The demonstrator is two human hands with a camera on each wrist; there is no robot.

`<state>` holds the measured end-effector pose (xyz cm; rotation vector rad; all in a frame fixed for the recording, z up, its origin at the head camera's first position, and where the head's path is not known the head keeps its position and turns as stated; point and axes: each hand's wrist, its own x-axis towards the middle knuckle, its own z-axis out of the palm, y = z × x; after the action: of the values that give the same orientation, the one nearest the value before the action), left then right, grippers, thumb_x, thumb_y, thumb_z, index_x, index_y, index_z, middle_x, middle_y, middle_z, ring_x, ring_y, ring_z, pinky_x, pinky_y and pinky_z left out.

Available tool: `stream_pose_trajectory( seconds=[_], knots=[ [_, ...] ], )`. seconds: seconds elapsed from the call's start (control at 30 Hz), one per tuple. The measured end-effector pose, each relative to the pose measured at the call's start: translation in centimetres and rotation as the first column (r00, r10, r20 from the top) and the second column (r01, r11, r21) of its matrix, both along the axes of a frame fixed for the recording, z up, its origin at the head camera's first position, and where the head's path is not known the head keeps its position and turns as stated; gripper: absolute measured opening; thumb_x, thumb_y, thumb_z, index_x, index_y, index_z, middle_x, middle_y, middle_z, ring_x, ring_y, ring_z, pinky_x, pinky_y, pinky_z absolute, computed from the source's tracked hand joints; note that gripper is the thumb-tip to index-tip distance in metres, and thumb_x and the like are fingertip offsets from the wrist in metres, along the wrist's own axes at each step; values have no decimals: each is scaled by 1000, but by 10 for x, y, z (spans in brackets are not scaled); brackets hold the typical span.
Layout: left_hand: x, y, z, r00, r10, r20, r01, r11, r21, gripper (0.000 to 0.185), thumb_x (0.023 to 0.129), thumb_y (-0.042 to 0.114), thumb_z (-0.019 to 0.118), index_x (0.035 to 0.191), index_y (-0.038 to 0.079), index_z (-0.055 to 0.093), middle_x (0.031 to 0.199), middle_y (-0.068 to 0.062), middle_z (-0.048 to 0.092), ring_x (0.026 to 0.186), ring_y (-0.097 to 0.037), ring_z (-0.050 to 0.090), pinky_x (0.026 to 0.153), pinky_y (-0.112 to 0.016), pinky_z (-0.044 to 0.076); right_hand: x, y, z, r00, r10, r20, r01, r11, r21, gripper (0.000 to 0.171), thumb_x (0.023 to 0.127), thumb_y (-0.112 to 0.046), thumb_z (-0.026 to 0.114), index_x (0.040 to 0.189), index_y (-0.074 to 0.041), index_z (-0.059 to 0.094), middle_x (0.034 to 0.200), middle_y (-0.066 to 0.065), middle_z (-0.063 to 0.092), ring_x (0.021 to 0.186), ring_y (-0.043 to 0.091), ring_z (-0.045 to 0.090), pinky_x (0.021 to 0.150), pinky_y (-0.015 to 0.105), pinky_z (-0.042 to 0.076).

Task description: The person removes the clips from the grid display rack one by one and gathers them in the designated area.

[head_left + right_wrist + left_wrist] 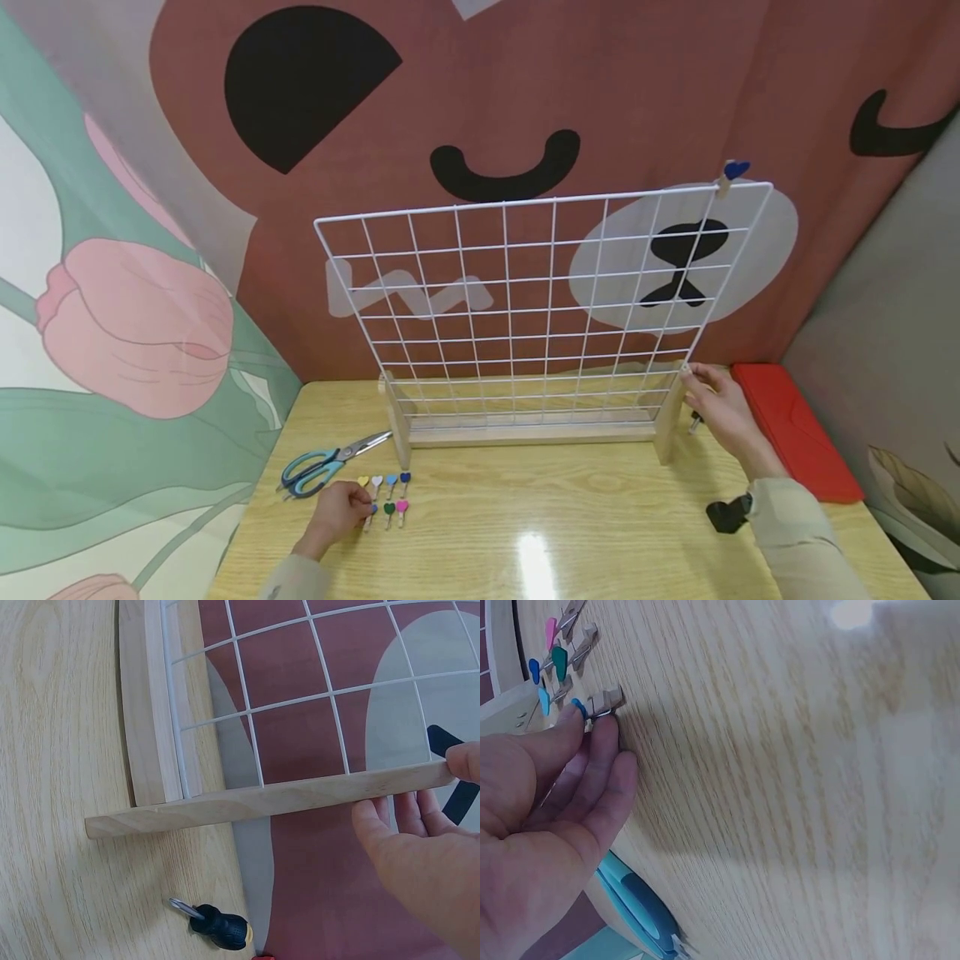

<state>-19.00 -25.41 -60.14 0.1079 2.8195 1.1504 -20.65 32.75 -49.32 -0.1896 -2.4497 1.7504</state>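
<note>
With thumb and fingertips my left hand (337,512) pinches a small wooden clothespin (604,703) with a blue heart, low over the table. Beside it lie several similar clothespins, among them a green one (389,507) and a pink one (402,506). My right hand (720,408) grips the upper end of the right wooden post (285,801), its thumb on one side and fingers on the other. That post supports a white wire grid (555,200) standing upright in a wooden base (525,435). One dark blue heart clothespin (724,182) is clipped to the grid's top right.
Scissors (322,468) with teal handles lie left of the base. A screwdriver (221,928) lies near the right post. Farther right is a red folder-like item (798,433). A black object (726,515) is by the right wrist. A patterned curtain (360,183) hangs behind.
</note>
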Motion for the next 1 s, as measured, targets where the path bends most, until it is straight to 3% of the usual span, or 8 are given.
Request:
stream_pose_trajectory(
  seconds=[0.13, 0.2, 0.33, 0.5, 0.63, 0.8, 1.0],
  knots=[
    [0, -4, -5, 996, -29, -90, 27, 999, -25, 20, 73, -2, 77, 65, 6, 60, 57, 5, 54, 51, -6, 50, 47, -24, 44, 0, -1, 1, 1000, 1, -1, -1, 1000, -7, 60, 102, -35, 42, 136, 14, 32, 129, 22, 37, 95, -8, 45, 79, 11, 46],
    [1, -3, -4, 994, -17, -109, 10, 998, -67, 21, 74, 2, 78, 65, 7, 60, 57, 5, 53, 52, -7, 48, 48, -24, 42, 0, -1, 1, 1000, 3, 0, -3, 1000, -8, 60, 102, -35, 41, 137, 13, 31, 130, 22, 37, 96, -8, 45, 80, 11, 46],
    [-2, 2, 6, 993, 48, -105, -64, 986, -153, 19, 77, 10, 77, 67, 7, 62, 60, 3, 55, 55, -10, 48, 51, -25, 41, 1, 0, 1, 1000, 9, 5, -9, 1000, -3, 61, 102, -36, 41, 137, 14, 31, 132, 23, 36, 96, -9, 44, 81, 11, 46],
    [-14, 14, 29, 989, 84, -121, -96, 991, -92, 14, 80, 11, 75, 72, 7, 65, 65, 3, 59, 59, -9, 53, 53, -24, 43, 1, 1, 0, 1000, 14, 9, -14, 1000, -14, 62, 103, -35, 40, 138, 14, 29, 134, 24, 34, 96, -11, 43, 82, 12, 46],
    [-24, 36, 61, 989, 45, -141, -42, 999, 23, 8, 81, 10, 75, 76, 8, 68, 69, 2, 64, 62, -10, 60, 53, -24, 47, 1, 1, 0, 1000, 20, 11, -20, 1000, -19, 63, 103, -36, 40, 139, 14, 28, 135, 24, 33, 96, -11, 42, 83, 12, 46],
    [-34, 73, 112, 974, -106, -200, 125, 989, 84, 6, 84, 13, 74, 84, 8, 71, 76, 2, 67, 66, -10, 61, 57, -24, 49, 1, 1, 0, 1000, 16, 7, -16, 999, -29, 63, 102, -35, 41, 138, 15, 28, 132, 23, 34, 96, -11, 44, 82, 12, 47],
    [-39, 119, 171, 931, -282, -231, 323, 932, 164, 11, 87, 13, 71, 93, 4, 69, 81, -2, 69, 67, -12, 65, 61, -25, 53, -1, 1, -2, 1000, 15, 12, -15, 999, -43, 61, 103, -33, 41, 138, 15, 28, 131, 22, 34, 95, -10, 43, 81, 11, 46]
  ],
)
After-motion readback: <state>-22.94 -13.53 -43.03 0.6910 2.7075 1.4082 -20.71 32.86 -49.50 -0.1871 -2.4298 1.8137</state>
